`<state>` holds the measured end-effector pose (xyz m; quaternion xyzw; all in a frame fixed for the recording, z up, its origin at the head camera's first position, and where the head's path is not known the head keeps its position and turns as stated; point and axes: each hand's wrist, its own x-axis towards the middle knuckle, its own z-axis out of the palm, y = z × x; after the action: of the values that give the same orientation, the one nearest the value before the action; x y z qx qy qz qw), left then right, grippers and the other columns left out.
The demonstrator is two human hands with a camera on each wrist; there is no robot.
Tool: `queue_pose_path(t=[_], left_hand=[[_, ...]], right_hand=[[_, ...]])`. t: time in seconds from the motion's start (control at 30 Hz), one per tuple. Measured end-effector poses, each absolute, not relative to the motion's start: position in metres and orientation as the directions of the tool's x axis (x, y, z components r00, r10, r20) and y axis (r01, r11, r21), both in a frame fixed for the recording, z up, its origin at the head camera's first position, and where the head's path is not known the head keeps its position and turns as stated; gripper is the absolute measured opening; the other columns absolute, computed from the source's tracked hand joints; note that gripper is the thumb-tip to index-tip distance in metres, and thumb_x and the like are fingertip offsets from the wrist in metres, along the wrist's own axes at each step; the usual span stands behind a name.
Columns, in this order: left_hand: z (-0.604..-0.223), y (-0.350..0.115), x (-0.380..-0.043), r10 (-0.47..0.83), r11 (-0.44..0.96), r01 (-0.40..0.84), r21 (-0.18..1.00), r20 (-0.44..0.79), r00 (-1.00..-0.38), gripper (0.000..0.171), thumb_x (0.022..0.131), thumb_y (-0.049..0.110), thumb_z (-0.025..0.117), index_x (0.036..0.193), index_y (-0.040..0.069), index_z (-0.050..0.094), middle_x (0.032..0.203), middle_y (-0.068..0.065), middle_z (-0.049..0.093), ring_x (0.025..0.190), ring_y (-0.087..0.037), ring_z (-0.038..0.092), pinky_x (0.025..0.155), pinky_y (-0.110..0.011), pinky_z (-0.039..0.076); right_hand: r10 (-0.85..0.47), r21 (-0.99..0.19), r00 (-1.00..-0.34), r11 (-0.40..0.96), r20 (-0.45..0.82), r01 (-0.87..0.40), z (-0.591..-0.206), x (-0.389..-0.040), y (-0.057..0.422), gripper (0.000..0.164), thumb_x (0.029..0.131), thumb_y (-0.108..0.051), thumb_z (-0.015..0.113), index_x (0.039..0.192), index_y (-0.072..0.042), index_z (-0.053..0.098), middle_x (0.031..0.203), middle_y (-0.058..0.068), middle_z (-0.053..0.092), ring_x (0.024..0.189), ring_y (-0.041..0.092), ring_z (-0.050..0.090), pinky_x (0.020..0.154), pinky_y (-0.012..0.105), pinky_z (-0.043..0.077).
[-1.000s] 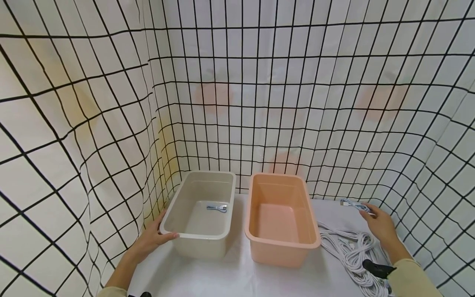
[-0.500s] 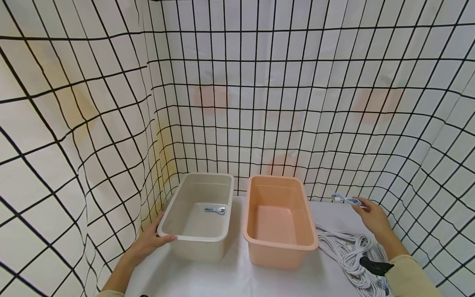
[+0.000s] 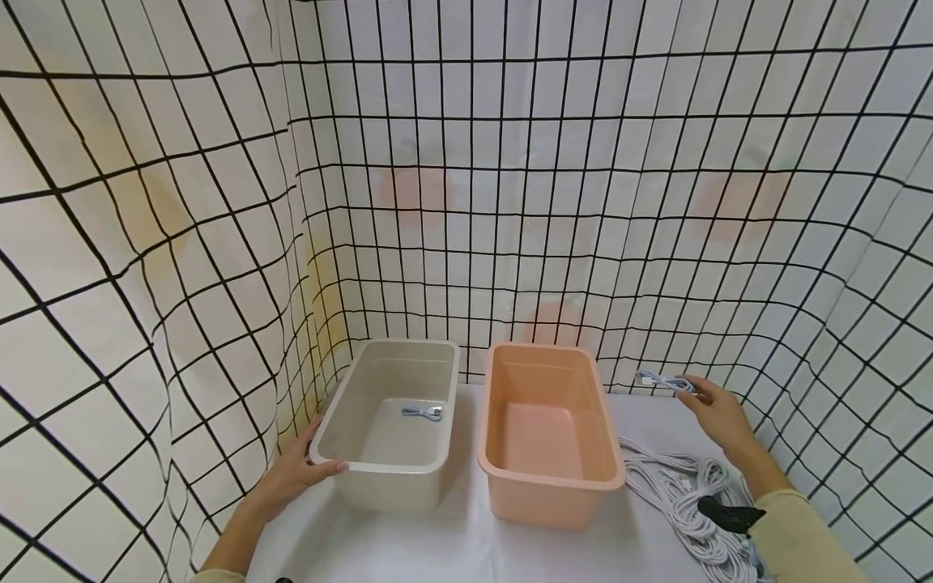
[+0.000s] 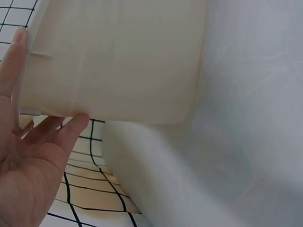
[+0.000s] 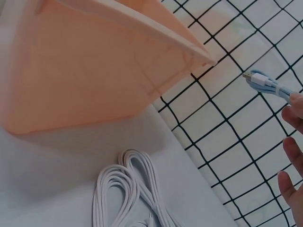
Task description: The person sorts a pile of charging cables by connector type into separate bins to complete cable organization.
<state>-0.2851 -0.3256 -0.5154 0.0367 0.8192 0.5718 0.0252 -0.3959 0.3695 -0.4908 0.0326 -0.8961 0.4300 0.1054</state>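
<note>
My left hand [image 3: 287, 478] grips the near left corner of a cream plastic bin [image 3: 389, 490], its thumb along the rim; the left wrist view shows fingers against the bin's outer wall [image 4: 118, 71]. Inside that bin lies a small bundled light-blue USB cable [image 3: 423, 414]. On the right, my right hand [image 3: 717, 414] pinches another bundled light-blue USB cable [image 3: 662, 381] between thumb and fingertips, raised above the table. Its metal plug [image 5: 248, 75] points toward the bins in the right wrist view, while the lower fingers [image 5: 292, 153] are spread away from it.
An orange plastic bin [image 3: 547, 500] stands between the cream bin and my right hand. A pile of coiled white cables [image 3: 692, 490] lies on the white table [image 3: 474, 542], right of the orange bin and partly under my right forearm. Black-gridded white walls [image 3: 503, 194] enclose the back and sides.
My right hand has lifted the light-blue USB cable and carried it left, toward the orange bin. My left hand keeps its hold on the cream bin. The head view shifted slightly.
</note>
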Motion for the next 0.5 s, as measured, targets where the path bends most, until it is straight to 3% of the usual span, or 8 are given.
queue_pose_path(t=[0.5], left_hand=[[-0.514, -0.326, -0.286, 0.089, 0.342, 0.024, 0.94, -0.007, -0.996, 0.106, 0.089, 0.018, 0.083, 0.167, 0.015, 0.011, 0.158, -0.03, 0.03, 0.137, -0.052, 0.04, 0.101, -0.055, 0.049]], right_hand=[[-0.022, -0.787, -0.976, 0.587, 0.215, -0.187, -0.485, -0.41, 0.337, 0.058, 0.11, -0.035, 0.053, 0.154, 0.001, 0.044, 0.136, 0.033, 0.056, 0.126, 0.054, 0.05, 0.098, 0.075, 0.038]])
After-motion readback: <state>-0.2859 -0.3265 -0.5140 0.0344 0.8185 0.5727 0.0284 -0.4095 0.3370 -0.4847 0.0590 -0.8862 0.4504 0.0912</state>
